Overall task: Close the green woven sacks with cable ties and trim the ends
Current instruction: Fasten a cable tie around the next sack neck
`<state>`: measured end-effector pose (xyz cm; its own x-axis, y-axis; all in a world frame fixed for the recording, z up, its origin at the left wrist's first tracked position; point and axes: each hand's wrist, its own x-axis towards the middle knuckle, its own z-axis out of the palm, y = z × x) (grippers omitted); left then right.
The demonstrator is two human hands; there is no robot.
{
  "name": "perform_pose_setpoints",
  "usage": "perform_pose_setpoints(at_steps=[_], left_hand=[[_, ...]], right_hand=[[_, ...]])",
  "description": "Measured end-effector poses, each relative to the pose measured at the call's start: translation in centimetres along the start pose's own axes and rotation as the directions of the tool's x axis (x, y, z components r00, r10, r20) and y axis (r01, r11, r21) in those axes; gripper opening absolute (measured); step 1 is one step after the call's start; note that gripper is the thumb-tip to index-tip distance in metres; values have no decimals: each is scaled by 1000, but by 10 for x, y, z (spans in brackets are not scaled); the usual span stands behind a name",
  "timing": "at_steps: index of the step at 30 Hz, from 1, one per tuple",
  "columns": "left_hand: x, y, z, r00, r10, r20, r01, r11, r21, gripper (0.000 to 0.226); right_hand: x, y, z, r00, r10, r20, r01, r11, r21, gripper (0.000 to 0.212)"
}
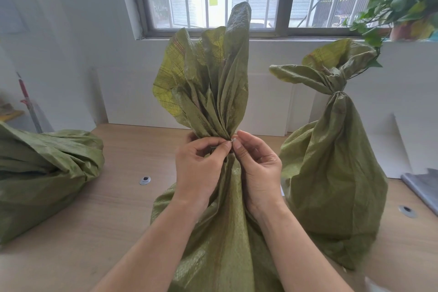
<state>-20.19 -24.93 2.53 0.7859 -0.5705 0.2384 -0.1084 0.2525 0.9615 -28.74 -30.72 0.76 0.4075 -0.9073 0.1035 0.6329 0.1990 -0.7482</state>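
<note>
A green woven sack (227, 220) stands upright in front of me on the wooden table (113, 208), its mouth gathered into a neck with the loose top fanning upward. My left hand (201, 168) and my right hand (258, 170) meet at that neck. Thumb and forefinger of each hand pinch a small white cable tie (231, 141) wrapped around the gathered fabric. Most of the tie is hidden by the fingers and folds.
A second green sack (336, 173) stands tied at the right. A third sack (42, 173) lies slumped at the left edge. Two metal grommets (145, 180) sit in the tabletop. A potted plant (403, 7) stands on the window sill, and a grey pad (424, 185) lies at far right.
</note>
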Motion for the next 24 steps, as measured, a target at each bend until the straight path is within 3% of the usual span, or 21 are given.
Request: perform_pose_setpoints(at_steps=[24], left_hand=[[5, -1, 2, 1000, -16, 17, 16, 1000, -9, 14]], right_hand=[[3, 2, 2, 998, 54, -34, -53, 998, 22, 19]])
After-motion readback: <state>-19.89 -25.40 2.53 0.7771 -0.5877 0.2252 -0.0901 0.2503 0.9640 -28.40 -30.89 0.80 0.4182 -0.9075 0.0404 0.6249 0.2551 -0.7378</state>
